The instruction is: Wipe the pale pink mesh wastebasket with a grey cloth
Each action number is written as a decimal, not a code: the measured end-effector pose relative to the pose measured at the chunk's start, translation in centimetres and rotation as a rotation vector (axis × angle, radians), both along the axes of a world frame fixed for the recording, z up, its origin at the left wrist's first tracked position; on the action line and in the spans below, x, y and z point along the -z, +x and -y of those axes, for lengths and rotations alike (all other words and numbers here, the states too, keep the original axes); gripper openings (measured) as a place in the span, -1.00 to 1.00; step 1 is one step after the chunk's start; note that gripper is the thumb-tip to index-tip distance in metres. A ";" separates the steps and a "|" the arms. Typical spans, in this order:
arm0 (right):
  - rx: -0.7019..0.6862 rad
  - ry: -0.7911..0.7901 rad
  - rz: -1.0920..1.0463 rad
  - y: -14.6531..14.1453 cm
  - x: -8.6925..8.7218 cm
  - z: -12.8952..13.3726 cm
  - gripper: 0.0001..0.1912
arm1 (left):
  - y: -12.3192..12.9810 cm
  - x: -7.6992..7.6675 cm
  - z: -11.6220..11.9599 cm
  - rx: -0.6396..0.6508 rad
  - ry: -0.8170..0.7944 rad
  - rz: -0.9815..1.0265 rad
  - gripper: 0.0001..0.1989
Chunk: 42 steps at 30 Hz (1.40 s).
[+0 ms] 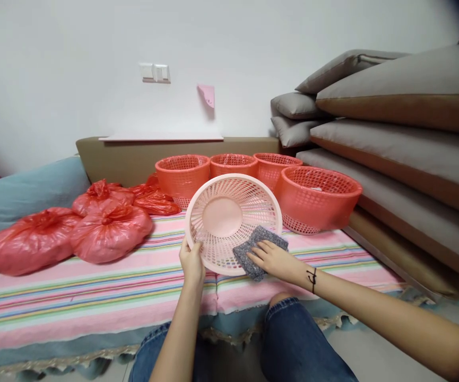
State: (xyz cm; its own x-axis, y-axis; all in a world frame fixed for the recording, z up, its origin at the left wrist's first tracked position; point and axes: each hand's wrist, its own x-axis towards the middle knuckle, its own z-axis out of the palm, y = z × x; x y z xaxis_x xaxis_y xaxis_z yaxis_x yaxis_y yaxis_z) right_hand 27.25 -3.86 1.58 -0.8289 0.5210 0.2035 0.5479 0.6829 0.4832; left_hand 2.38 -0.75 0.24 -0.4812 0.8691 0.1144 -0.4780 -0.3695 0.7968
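Note:
A pale pink plastic basket (223, 216) with a slotted wall is tilted up, its open side facing me. My left hand (192, 261) grips its rim at the lower left, thumb on the inside. At the lower right, my right hand (271, 258) presses a grey speckled cloth (255, 263) against the basket's wall and rim, with the cloth folded under its fingers. A dark cord bracelet (312, 279) circles my right wrist.
Several red baskets (317, 199) lined with red plastic stand behind the pink one. Tied red bags (110, 233) lie at the left on the striped cloth (133, 281). Grey cushions (404, 138) are stacked at the right, and a blue cushion (30, 188) lies far left.

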 end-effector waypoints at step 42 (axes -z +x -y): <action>0.119 0.075 -0.063 2.1 3.4 -0.1 -0.56 | -0.1 -1.2 0.8 0.099 -0.016 -0.039 -0.39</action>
